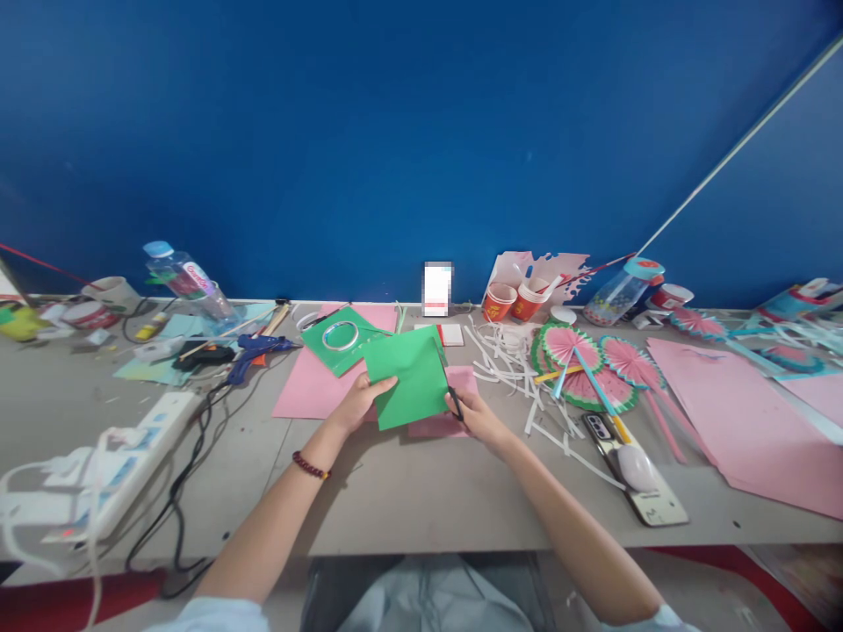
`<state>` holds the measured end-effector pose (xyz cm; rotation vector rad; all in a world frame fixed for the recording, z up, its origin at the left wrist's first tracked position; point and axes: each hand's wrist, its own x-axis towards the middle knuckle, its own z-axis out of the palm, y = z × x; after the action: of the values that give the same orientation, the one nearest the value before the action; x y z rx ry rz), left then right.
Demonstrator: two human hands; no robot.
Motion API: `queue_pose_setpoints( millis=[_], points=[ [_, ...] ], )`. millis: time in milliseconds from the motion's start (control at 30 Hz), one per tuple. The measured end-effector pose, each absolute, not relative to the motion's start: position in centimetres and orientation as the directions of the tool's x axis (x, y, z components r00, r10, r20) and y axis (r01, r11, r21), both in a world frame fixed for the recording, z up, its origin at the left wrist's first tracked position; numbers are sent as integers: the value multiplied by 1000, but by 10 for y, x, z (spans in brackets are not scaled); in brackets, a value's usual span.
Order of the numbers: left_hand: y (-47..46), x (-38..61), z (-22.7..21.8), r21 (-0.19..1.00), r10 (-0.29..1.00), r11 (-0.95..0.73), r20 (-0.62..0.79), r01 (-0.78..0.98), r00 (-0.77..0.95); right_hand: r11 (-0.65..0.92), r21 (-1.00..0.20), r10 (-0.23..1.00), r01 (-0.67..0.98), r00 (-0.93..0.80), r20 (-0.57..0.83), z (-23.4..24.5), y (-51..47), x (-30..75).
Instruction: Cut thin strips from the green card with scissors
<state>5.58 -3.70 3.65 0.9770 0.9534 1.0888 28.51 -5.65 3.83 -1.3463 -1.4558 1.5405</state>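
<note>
Table: grey, crowded from end to end, with a bare patch in front of the person.
Pink sheets: I count at least three, one big stack at the right, one flat under the work at centre, and a smaller piece beneath the right hand.
Green sheets: two; one held up just above the table at centre, the other lying flat behind it with a tape ring on top.
Fans: at least three pleated pink-and-green rounds in the cluster right of centre, with more farther right that I cannot count.
Cups: two red paper ones at the wall, touching.
Bottles: two, one lying tilted at the left, one at the right.
Glue gun: one, blue, left of the sheets, its cord trailing to the power strip.
Phone: one, flat, right of the hands.
Left hand: pinches the held sheet's left edge, thumb on top.
Right hand: closed around black scissors, blades at the sheet's right edge.
Doing it well, as I judge it: keep the sheet taut with the left hand, feed paper into the blades rather than chase with them, and keep the left fingers clear of the cut line.
Strips: white offcuts, too tangled to count.
</note>
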Motion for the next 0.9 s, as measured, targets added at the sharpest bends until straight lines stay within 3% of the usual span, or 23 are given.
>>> queue_pose_setpoints(
  millis=[900],
  points=[
    [-38, 56, 37, 950, 962, 201, -145, -239, 233, -201, -963, 935, 180, -259, -243, 36, -55, 284]
  ],
)
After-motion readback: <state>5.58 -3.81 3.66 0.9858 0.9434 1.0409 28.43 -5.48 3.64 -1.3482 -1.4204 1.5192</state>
